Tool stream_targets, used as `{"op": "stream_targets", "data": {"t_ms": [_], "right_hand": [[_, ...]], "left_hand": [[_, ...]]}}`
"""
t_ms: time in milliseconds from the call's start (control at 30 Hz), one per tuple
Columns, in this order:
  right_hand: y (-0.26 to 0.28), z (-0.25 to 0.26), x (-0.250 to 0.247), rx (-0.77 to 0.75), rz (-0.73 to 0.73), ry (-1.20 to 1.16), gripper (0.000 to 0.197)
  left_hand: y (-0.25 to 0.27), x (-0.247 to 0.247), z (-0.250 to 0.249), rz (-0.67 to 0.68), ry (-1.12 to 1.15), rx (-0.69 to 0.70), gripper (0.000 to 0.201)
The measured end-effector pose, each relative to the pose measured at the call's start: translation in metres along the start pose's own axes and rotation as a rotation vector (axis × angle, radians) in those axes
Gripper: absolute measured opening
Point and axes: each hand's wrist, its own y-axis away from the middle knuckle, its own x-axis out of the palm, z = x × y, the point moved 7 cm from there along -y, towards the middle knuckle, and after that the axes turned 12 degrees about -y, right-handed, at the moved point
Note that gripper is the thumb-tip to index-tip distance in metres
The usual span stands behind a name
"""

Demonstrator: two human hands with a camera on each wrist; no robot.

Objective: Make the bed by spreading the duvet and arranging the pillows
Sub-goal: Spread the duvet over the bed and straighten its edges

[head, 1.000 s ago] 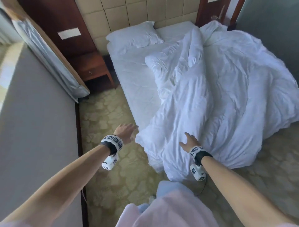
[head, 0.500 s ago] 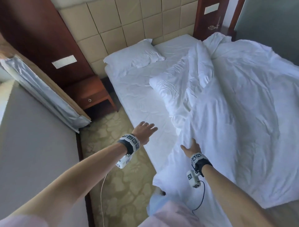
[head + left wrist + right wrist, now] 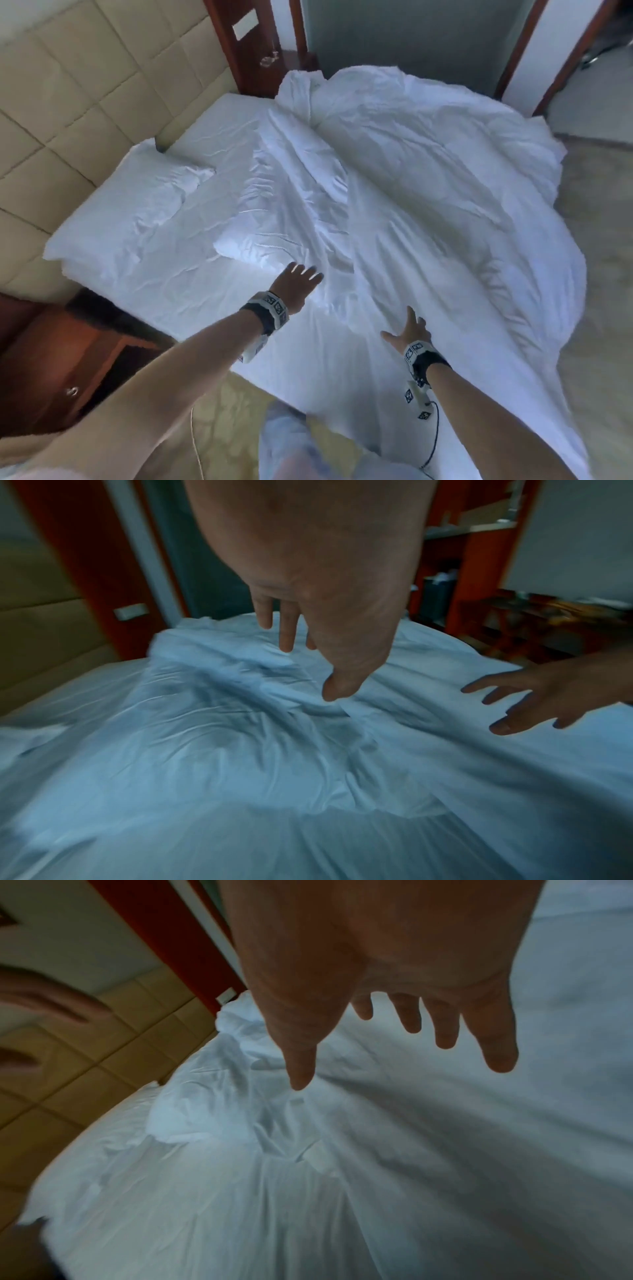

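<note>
Reaching over the rumpled duvet (image 3: pixel 428 192), both hands spread, seemingly empty.

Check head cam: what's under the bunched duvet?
Bare sheet shows beside the duvet, so mattress continues beneath. One pillow lies uncovered at the headboard. Anything else under the folds is hidden.

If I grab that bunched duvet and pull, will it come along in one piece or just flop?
The duvet is creased and heaped, so it will likely flop and stretch locally. It overhangs the bed's far side, so its weight may drag that way. Both the left hand and right hand are open.
</note>
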Motion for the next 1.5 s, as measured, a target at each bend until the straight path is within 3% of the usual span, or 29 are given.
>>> {"op": "stream_targets", "data": {"t_ms": [100, 233, 333, 400, 467, 533, 600, 700, 867, 967, 1033, 1100, 1167, 1233, 1367, 1500], "right_hand": [[-0.039, -0.022, 0.029, 0.113, -0.038, -0.053, 0.122], [-0.071, -0.066, 0.084, 0.252, -0.157, 0.014, 0.135], [-0.078, -0.062, 0.118, 0.182, -0.266, 0.128, 0.113], [-0.078, -0.056, 0.127, 0.147, -0.255, 0.170, 0.094], [-0.070, -0.049, 0.128, 0.102, -0.252, 0.262, 0.087], [-0.050, -0.042, 0.121, 0.049, -0.254, 0.215, 0.088], [-0.023, -0.035, 0.119, -0.024, -0.247, 0.196, 0.088], [0.021, -0.026, 0.124, -0.099, -0.201, 0.240, 0.085], [0.101, -0.037, 0.134, -0.178, -0.102, 0.343, 0.077], [0.158, -0.061, 0.146, -0.243, -0.054, 0.371, 0.078], [0.196, -0.087, 0.160, -0.278, 0.011, 0.389, 0.078], [0.230, -0.119, 0.167, -0.286, 0.056, 0.399, 0.076], [0.255, -0.155, 0.173, -0.242, 0.096, 0.402, 0.070], [0.274, -0.185, 0.181, -0.157, 0.138, 0.417, 0.062], [0.289, -0.211, 0.188, 0.023, 0.178, 0.375, 0.066], [0.273, -0.170, 0.184, -0.001, 0.194, 0.341, 0.078]], "left_hand": [[-0.091, 0.020, -0.011, -0.065, -0.107, 0.222, 0.080], [-0.176, 0.048, -0.046, -0.143, -0.209, 0.385, 0.086], [-0.207, 0.059, -0.079, -0.307, -0.251, 0.515, 0.090], [-0.219, 0.056, -0.096, -0.421, -0.245, 0.614, 0.087], [-0.235, 0.056, -0.104, -0.494, -0.273, 0.648, 0.084], [-0.250, 0.060, -0.110, -0.477, -0.335, 0.651, 0.075], [-0.255, 0.064, -0.120, -0.410, -0.374, 0.689, 0.050], [-0.227, 0.053, -0.131, -0.364, -0.367, 0.733, 0.006], [-0.133, 0.043, -0.123, -0.262, -0.477, 0.792, 0.022], [-0.051, 0.053, -0.124, -0.181, -0.394, 0.792, 0.030], [0.011, 0.067, -0.139, -0.158, -0.347, 0.803, 0.025], [0.067, 0.079, -0.161, -0.204, -0.328, 0.786, 0.031], [0.119, 0.096, -0.194, -0.058, -0.316, 0.814, 0.024], [0.155, 0.103, -0.225, 0.004, -0.305, 0.822, 0.023], [0.168, 0.083, -0.235, -0.009, -0.231, 0.762, 0.022], [0.154, 0.046, -0.188, -0.096, -0.104, 0.669, 0.040]]}}
